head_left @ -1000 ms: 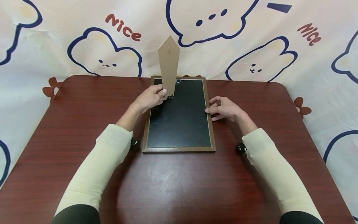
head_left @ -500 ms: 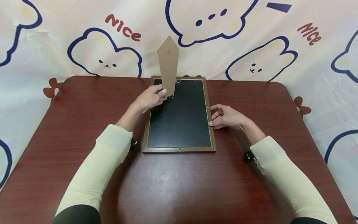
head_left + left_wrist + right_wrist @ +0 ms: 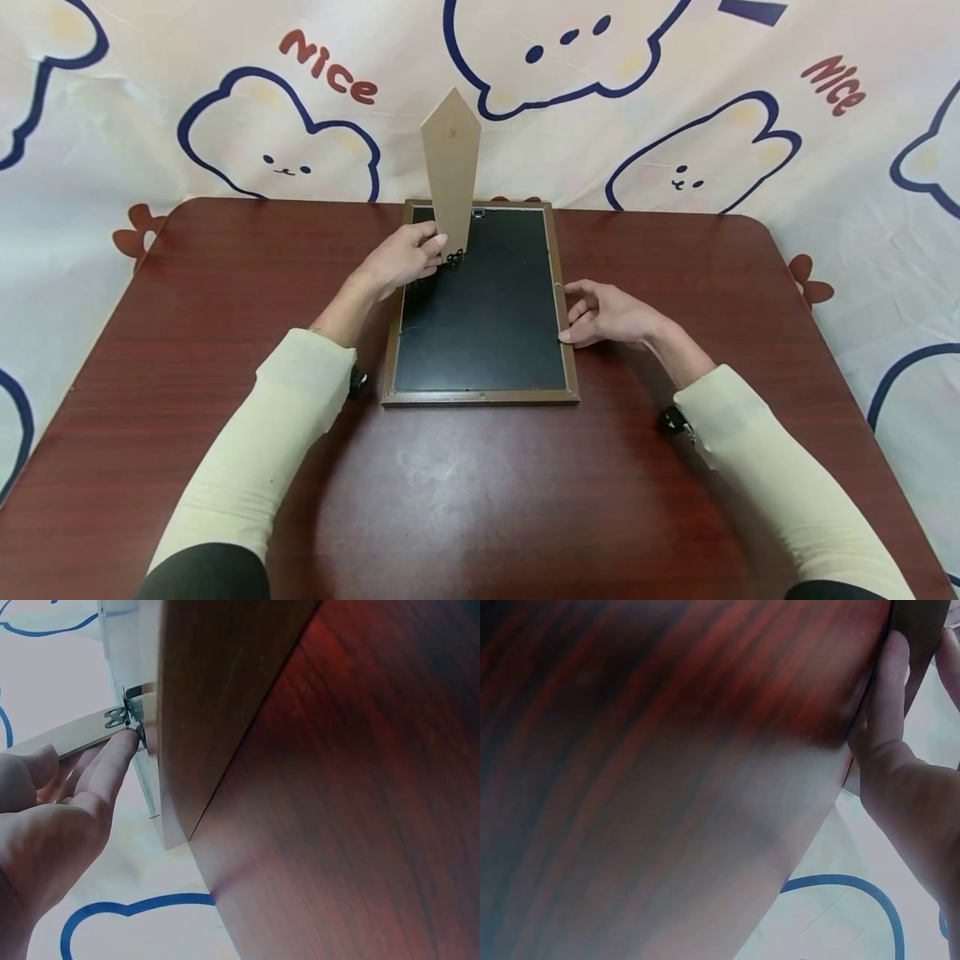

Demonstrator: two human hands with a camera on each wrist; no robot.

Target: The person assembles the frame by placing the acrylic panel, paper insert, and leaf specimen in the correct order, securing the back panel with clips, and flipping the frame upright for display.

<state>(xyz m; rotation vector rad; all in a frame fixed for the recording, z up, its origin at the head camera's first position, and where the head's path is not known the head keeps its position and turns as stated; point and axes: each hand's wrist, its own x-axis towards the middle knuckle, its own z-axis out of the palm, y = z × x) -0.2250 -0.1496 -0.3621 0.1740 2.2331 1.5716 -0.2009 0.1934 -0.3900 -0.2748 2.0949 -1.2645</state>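
Observation:
A picture frame (image 3: 480, 333) lies back side up on the table, with a brown rim and a black backing board. From the board rises a tan easel stand (image 3: 452, 158), joined by a dark metal hinge (image 3: 454, 259). My left hand (image 3: 401, 258) pinches the stand low down near that hinge; the left wrist view shows the thumb on one face and fingers (image 3: 112, 761) beneath. At the frame's right side, my right hand (image 3: 607, 315) holds the rim, thumb at the top edge and fingers along the outer side (image 3: 891, 690). The frame's front is hidden.
A dark red wooden table (image 3: 465, 500) carries the frame close to its far edge. Behind it hangs a pale cloth (image 3: 555, 158) printed with blue-outlined bears and red lettering. A small metal hanger (image 3: 477, 213) sits at the frame's far end.
My right hand has slid toward me along the frame's right rim, then stayed there. The left hand keeps its hold, and the stand and frame hardly differ; the view has tilted very slightly.

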